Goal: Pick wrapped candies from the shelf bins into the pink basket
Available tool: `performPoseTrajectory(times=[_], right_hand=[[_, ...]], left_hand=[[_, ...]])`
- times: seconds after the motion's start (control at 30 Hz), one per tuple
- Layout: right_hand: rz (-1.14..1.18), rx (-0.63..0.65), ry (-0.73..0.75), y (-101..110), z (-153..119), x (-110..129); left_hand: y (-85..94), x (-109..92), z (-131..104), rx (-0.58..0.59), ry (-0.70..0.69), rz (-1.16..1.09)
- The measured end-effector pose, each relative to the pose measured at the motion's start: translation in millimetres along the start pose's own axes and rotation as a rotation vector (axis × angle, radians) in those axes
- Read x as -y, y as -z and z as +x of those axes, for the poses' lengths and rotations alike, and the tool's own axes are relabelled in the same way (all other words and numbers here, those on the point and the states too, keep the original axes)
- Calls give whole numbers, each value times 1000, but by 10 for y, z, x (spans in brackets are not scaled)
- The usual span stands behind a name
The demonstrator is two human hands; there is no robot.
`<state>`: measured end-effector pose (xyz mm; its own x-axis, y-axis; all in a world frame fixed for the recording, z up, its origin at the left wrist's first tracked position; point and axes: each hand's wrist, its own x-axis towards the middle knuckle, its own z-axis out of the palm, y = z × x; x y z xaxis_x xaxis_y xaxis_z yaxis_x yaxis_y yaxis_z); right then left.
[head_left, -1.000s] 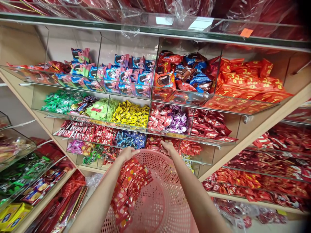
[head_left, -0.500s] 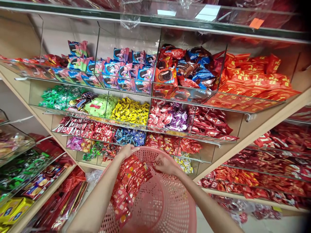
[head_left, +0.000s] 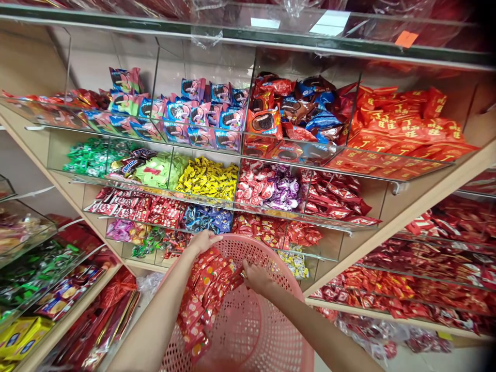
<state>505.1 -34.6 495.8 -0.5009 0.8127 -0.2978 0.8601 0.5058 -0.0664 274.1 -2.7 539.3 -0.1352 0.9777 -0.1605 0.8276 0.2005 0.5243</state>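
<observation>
A pink perforated plastic basket (head_left: 271,330) is tilted toward me in front of the shelves. My left hand (head_left: 203,241) is closed over its far-left rim. Inside, red candy packets with orange and white prints (head_left: 207,289) are heaped along the left wall. My right hand (head_left: 256,276) reaches into the basket at the right edge of this heap. Its fingers are pinched, and a red candy packet (head_left: 235,280) shows at their tips. The palm side of both hands is hidden.
A tiered shelf with clear dividers holds blue-pink snack packs (head_left: 199,114), yellow candies (head_left: 209,178) and orange-red packets (head_left: 411,124). Wooden side panels (head_left: 387,222) slope along both sides. More stocked shelves stand left and right. Plastic bags (head_left: 372,330) lie on the floor at right.
My right hand has moved slightly left and down inside the basket, to the edge of the red packets. My left hand stays on the rim.
</observation>
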Motion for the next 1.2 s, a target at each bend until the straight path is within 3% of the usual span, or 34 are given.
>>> performPoseTrajectory(times=[0.27, 0.43, 0.53, 0.63, 0.87, 1.2], right_hand=[[35, 21, 13, 38, -139, -2], [109, -108, -18, 472, 4, -157], [143, -263, -47, 795, 223, -291], [176, -333, -2, 963, 477, -398], [219, -255, 96, 901, 919, -505], [317, -331, 78, 868, 970, -477]], left_hand=[[2, -4, 0, 4, -13, 21], [20, -41, -33, 11, -10, 22], [23, -45, -39, 18, -1, 18], [19, -38, -33, 10, -3, 11], [23, -32, -13, 21, -22, 2], [18, -41, -33, 11, -7, 33]])
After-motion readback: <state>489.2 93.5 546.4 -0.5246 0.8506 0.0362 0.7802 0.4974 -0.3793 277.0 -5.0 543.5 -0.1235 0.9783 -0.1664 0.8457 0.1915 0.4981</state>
